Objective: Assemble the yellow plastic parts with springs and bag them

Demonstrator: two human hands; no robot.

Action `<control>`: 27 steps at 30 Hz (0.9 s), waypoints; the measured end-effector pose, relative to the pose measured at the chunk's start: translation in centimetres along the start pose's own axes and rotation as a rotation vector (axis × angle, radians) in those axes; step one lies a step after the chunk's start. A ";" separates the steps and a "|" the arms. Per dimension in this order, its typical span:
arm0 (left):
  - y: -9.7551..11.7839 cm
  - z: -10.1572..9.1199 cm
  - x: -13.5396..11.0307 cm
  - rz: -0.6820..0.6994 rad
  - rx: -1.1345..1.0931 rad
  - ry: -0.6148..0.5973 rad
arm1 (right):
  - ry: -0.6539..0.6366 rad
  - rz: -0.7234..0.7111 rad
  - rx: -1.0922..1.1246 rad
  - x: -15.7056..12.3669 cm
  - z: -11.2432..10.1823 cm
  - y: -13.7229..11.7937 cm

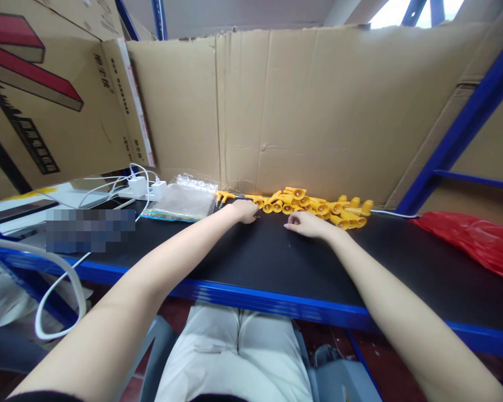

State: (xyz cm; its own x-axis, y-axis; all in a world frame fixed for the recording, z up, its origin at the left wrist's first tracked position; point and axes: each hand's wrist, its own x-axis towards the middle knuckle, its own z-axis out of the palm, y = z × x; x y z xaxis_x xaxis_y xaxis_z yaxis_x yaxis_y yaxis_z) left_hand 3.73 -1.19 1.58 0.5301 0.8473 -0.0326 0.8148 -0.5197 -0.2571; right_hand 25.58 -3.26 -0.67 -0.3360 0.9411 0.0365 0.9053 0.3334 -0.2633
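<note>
My left hand (246, 211) is closed, fingers curled downward, at the left end of a row of yellow plastic pieces. Something small and dark shows at its fingertips, too small to name. Just in front of the pile is my right hand (305, 222), its fingers curled in and nothing visible between them. The yellow plastic pieces (298, 201) have hollow, cup-like ends facing me and lie heaped against the cardboard. To the left of my left hand lie yellow T-shaped handles (226, 196) with dark spiral shafts.
A clear plastic bag pack (184, 200) lies left of the handles, beside white chargers (138, 186) and cables. A red plastic bag (469, 240) rests at the right. Tall cardboard (318, 111) walls the back of the black table (260, 262), which has a blue metal edge (276, 304).
</note>
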 end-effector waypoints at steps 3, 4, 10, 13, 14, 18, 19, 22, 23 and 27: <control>-0.6 -0.4 -0.1 -0.004 -0.128 -0.011 | -0.002 0.006 0.000 -0.1 -0.1 -0.2; -0.8 -0.5 -0.2 -0.019 -0.167 0.001 | -0.001 0.009 -0.001 -0.1 -0.1 -0.2; -2.0 0.5 -1.7 -0.114 -0.274 0.155 | -0.002 0.014 0.006 -0.2 -0.1 -0.2; -2.4 2.6 -2.2 -0.161 -0.246 0.176 | -0.005 0.009 0.000 -0.2 -0.1 -0.2; -2.6 3.3 -2.2 -0.141 -0.243 0.136 | -0.008 0.012 -0.004 -0.3 -0.1 -0.2; -3.1 4.6 -2.1 -0.069 -0.252 0.034 | -0.015 0.016 -0.023 -0.4 -0.3 -0.5; -3.1 4.5 -2.1 -0.057 -0.252 0.027 | -0.015 0.015 -0.026 -0.4 -0.4 -0.6; -3.1 4.1 -2.3 -0.046 -0.249 0.011 | -0.014 0.012 -0.027 -0.3 -0.4 -0.5; -3.0 3.9 -2.4 -0.048 -0.250 0.008 | -0.009 0.008 -0.025 -0.3 -0.4 -0.5; -3.0 4.0 -2.4 -0.050 -0.261 0.016 | 0.058 -0.028 -0.017 -0.3 -0.7 -0.1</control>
State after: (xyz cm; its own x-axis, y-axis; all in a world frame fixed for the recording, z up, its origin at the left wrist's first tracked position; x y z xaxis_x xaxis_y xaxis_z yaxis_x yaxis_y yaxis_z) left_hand -0.90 -1.24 -1.40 0.4897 0.8718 -0.0102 0.8719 -0.4897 -0.0001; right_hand 25.76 -3.55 -0.02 -0.3458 0.9331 0.0993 0.9002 0.3597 -0.2454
